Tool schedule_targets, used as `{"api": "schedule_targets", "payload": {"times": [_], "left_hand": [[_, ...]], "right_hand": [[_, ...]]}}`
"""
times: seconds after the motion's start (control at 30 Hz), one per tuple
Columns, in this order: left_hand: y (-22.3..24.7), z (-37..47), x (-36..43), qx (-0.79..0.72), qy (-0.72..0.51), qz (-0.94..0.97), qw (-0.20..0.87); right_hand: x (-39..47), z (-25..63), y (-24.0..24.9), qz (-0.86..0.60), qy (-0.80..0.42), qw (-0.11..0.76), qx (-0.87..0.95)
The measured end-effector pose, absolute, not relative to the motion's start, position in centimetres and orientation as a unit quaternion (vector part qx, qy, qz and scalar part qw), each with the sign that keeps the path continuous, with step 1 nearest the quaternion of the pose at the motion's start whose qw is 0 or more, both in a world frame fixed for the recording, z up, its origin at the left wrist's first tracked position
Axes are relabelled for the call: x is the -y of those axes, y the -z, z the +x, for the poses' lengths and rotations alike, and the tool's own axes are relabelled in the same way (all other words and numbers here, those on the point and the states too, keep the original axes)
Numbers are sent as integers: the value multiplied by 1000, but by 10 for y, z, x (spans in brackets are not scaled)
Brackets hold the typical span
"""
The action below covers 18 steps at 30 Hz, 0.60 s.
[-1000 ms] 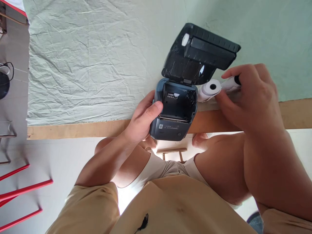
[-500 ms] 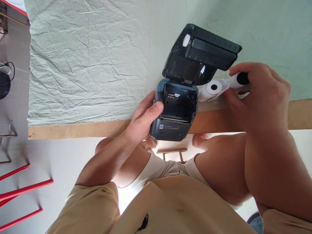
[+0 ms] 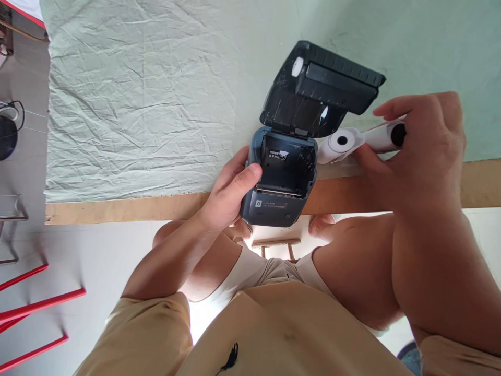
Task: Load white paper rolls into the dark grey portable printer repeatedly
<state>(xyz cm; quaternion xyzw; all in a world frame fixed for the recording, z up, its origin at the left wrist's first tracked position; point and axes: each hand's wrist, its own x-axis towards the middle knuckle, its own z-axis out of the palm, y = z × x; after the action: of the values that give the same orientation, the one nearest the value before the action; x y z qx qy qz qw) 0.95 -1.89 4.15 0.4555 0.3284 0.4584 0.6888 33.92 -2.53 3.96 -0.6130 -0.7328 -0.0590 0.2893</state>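
Left hand (image 3: 230, 190) gripping the printer (image 3: 270, 210) at its side, over the table edge, thumb across the rim. Keep that hold firm; the raised lid (image 3: 287, 102) could well tip it. Right hand (image 3: 425, 151) arched over the far roll (image 3: 379, 137), thumb and forefinger spread (can't tell whether you've a grip). Best pinch squarely, minding the loose paper by your thumb. Near roll (image 3: 333, 150) lies just beside the printer. Compartment (image 3: 279, 175) holds no roll, only a printed label showing.

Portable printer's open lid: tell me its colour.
The open lid is black, as the head view shows.
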Motion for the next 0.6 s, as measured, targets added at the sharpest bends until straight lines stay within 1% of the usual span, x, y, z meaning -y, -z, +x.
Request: {"api": "schedule_targets", "payload": {"times": [0.1, 0.27, 0.33, 0.43, 0.53, 0.6], "left_hand": [[-42, 10, 18, -328, -462, 456, 686], [-35, 5, 20, -315, -464, 457, 690], [-31, 2, 21, -307, -474, 454, 689], [-31, 6, 17, -322, -450, 441, 706], [-41, 22, 4, -343, -392, 413, 747], [-47, 34, -4, -346, -380, 401, 758]], "right_hand": [[24, 344, -40, -616, 39, 276, 737], [26, 340, -44, -608, -53, 283, 740], [27, 339, -44, -601, -67, 282, 745], [28, 339, -42, -616, -53, 271, 738], [27, 338, -40, -636, -7, 287, 716], [26, 337, -40, -629, 9, 297, 718]]}}
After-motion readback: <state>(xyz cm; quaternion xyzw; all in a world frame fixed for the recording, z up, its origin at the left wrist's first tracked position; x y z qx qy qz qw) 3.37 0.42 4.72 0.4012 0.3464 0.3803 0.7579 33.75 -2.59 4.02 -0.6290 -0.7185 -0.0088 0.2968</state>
